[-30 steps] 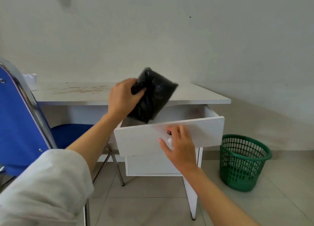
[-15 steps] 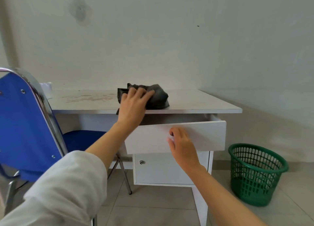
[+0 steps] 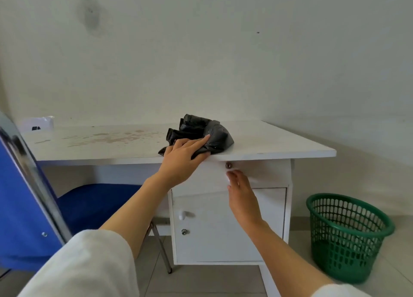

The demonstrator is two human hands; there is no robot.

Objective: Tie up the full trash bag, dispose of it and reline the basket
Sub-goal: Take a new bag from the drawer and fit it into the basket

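plastic is what the left hand (image 3: pixel 183 155) has under it: a crumpled bundle of black trash bags (image 3: pixel 202 131), folded on itself and lying on the white desk (image 3: pixel 279 144) right at the front edge. by the look of it the bundle is very light, limp and slick, so it should slide over the desk top at a touch and unfold or shed a layer if lifted by 1 loose corner. my judgement is that the safest hold is across the thick folded middle, just ahead of the fingertips, and that 1 bag is best peeled off by its mouth edge with 2 hands. the grip now is shallow: the fingers lie nearly straight on top of the near fold, the thumb runs along the desk edge below them, and a tongue of plastic sits pinched between thumb and index. the right hand (image 3: pixel 241 198) holds nothing; its fingers are loose and barely spread, tips just under the small metal fitting (image 3: pixel 228 165) on the drawer front (image 3: pixel 263 173), and whether they touch the panel i cannot tell. the green basket (image 3: pixel 348 236) stands unlined on the floor, well right of and below that hand.
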